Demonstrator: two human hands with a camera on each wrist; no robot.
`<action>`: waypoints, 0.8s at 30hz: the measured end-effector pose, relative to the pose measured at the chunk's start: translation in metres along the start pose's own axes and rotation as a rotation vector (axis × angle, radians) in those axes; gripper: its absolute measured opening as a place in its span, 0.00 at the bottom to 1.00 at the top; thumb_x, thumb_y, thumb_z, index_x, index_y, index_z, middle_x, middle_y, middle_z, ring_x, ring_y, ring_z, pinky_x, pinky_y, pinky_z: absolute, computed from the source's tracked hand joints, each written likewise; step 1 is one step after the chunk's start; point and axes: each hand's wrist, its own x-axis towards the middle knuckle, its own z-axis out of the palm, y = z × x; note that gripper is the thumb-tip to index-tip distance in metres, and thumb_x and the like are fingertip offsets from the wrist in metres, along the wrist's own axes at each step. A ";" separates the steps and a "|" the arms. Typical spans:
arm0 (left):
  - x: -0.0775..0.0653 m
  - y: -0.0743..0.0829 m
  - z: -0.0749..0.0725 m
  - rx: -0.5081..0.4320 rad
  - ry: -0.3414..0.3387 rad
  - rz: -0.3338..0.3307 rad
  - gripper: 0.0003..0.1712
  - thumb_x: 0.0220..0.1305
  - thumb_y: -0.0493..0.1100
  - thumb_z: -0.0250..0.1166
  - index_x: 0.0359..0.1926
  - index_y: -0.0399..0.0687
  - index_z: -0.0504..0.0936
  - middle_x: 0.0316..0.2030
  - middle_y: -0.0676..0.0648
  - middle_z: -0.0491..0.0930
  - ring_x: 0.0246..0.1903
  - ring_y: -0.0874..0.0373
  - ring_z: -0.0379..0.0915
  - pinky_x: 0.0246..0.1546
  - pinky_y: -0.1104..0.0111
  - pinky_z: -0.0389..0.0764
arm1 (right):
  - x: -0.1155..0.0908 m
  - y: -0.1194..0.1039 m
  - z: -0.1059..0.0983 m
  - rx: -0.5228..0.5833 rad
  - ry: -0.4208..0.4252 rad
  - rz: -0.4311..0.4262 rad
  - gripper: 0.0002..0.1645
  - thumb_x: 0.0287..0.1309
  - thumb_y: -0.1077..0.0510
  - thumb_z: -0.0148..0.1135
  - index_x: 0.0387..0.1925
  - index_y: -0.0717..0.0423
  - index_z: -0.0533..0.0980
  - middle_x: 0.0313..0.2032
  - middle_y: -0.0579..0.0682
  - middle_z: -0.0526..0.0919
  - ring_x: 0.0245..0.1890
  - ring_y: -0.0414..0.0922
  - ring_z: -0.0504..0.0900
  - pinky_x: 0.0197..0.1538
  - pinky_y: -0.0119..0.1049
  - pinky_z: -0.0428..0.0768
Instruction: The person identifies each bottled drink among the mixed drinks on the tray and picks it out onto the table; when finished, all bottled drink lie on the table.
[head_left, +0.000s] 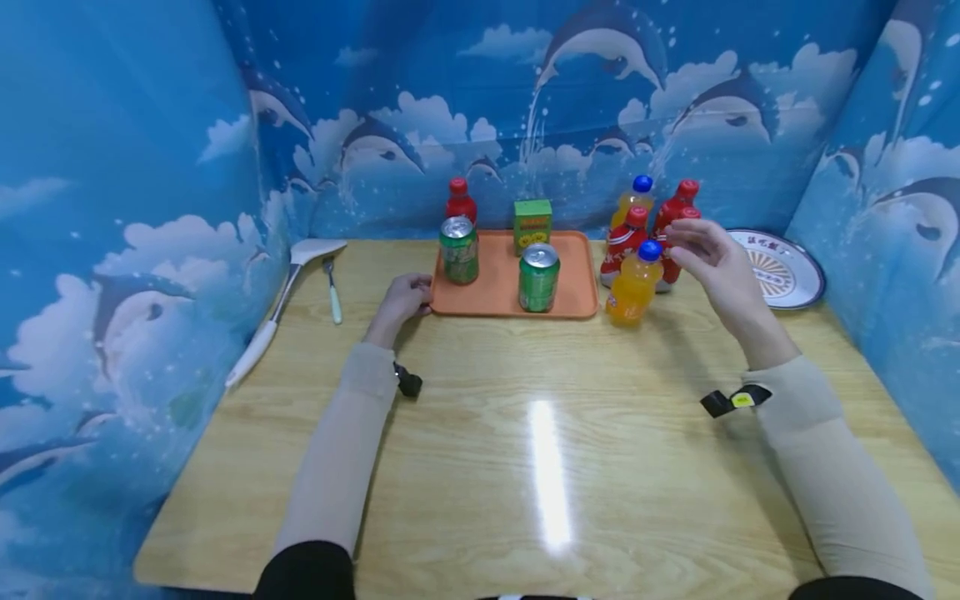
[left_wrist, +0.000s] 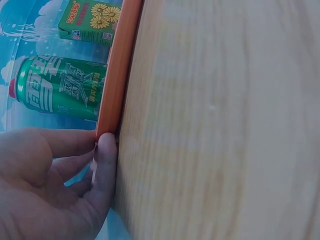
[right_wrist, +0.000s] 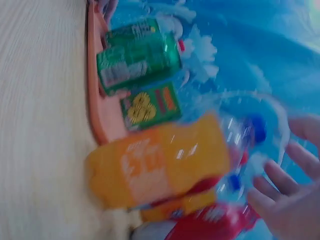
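My left hand [head_left: 408, 298] pinches the left edge of the orange tray [head_left: 491, 302] between thumb and fingers, as the left wrist view shows. On the tray stand two green drink cans [head_left: 538, 283] and a green carton [head_left: 532, 223] with yellow flowers. A red-capped bottle [head_left: 460, 200] rises behind the left can. My right hand [head_left: 712, 258] hovers with loosely bent fingers beside an orange soda bottle [head_left: 628, 292] with a blue cap, holding nothing. That bottle stands upright just off the tray's right end. In the right wrist view the fingers [right_wrist: 281, 177] are apart from its cap.
Behind the orange soda bottle are several red bottles [head_left: 621, 243] and another orange soda bottle [head_left: 633, 200]. A patterned plate [head_left: 806, 279] lies at the back right. At the left are a white-handled spatula [head_left: 258, 350] and a small fork [head_left: 334, 300]. Dolphin-print curtains [head_left: 420, 75] enclose the table.
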 end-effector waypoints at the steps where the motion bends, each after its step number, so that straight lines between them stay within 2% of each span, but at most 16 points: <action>1: 0.000 0.001 -0.002 0.001 0.000 0.005 0.32 0.73 0.29 0.55 0.76 0.39 0.69 0.57 0.40 0.74 0.42 0.59 0.74 0.32 0.78 0.80 | 0.000 -0.008 0.007 0.028 0.072 -0.060 0.27 0.74 0.57 0.62 0.71 0.55 0.73 0.62 0.42 0.79 0.64 0.40 0.76 0.61 0.16 0.76; 3: 0.001 0.003 -0.005 0.003 0.000 0.012 0.32 0.73 0.29 0.55 0.77 0.39 0.68 0.57 0.40 0.74 0.42 0.59 0.74 0.31 0.79 0.79 | 0.003 -0.026 0.024 0.080 0.192 -0.176 0.23 0.73 0.61 0.63 0.66 0.58 0.75 0.60 0.45 0.81 0.64 0.43 0.77 0.65 0.21 0.77; 5: 0.001 0.004 -0.009 0.004 0.000 0.008 0.32 0.74 0.29 0.55 0.77 0.40 0.68 0.59 0.40 0.74 0.43 0.59 0.74 0.31 0.78 0.80 | 0.006 -0.043 0.046 0.088 0.260 -0.275 0.21 0.72 0.64 0.62 0.64 0.61 0.77 0.59 0.47 0.81 0.64 0.45 0.77 0.70 0.27 0.76; 8: 0.000 0.004 -0.011 0.016 0.005 0.006 0.31 0.75 0.30 0.53 0.77 0.41 0.67 0.61 0.39 0.73 0.46 0.58 0.74 0.34 0.78 0.80 | 0.014 -0.064 0.083 0.064 0.228 -0.326 0.23 0.72 0.64 0.61 0.66 0.61 0.74 0.62 0.50 0.79 0.66 0.46 0.77 0.74 0.37 0.75; 12: -0.005 0.003 -0.008 0.030 0.013 0.017 0.32 0.75 0.31 0.52 0.78 0.41 0.67 0.60 0.39 0.73 0.47 0.57 0.73 0.38 0.74 0.80 | 0.030 -0.076 0.138 -0.052 0.058 -0.256 0.33 0.74 0.56 0.62 0.75 0.53 0.66 0.72 0.53 0.72 0.74 0.47 0.71 0.79 0.46 0.69; 16: -0.007 0.000 -0.002 0.024 0.024 0.030 0.32 0.74 0.30 0.52 0.78 0.41 0.68 0.57 0.41 0.73 0.45 0.56 0.72 0.38 0.74 0.79 | 0.055 -0.073 0.184 -0.167 -0.096 -0.148 0.43 0.75 0.43 0.61 0.82 0.45 0.55 0.78 0.54 0.64 0.77 0.52 0.67 0.79 0.52 0.69; 20: -0.007 -0.002 0.003 0.025 0.022 0.032 0.31 0.75 0.30 0.52 0.77 0.41 0.69 0.56 0.41 0.74 0.44 0.57 0.72 0.36 0.75 0.79 | 0.081 -0.065 0.214 -0.238 -0.162 -0.037 0.49 0.74 0.37 0.59 0.84 0.42 0.48 0.80 0.54 0.60 0.78 0.55 0.66 0.75 0.54 0.73; 24: -0.007 0.001 0.004 0.028 0.026 0.036 0.31 0.75 0.31 0.52 0.77 0.42 0.69 0.55 0.42 0.74 0.44 0.57 0.73 0.35 0.76 0.79 | 0.106 -0.063 0.232 -0.283 -0.182 0.065 0.50 0.75 0.36 0.57 0.85 0.40 0.44 0.83 0.52 0.54 0.81 0.53 0.60 0.78 0.56 0.69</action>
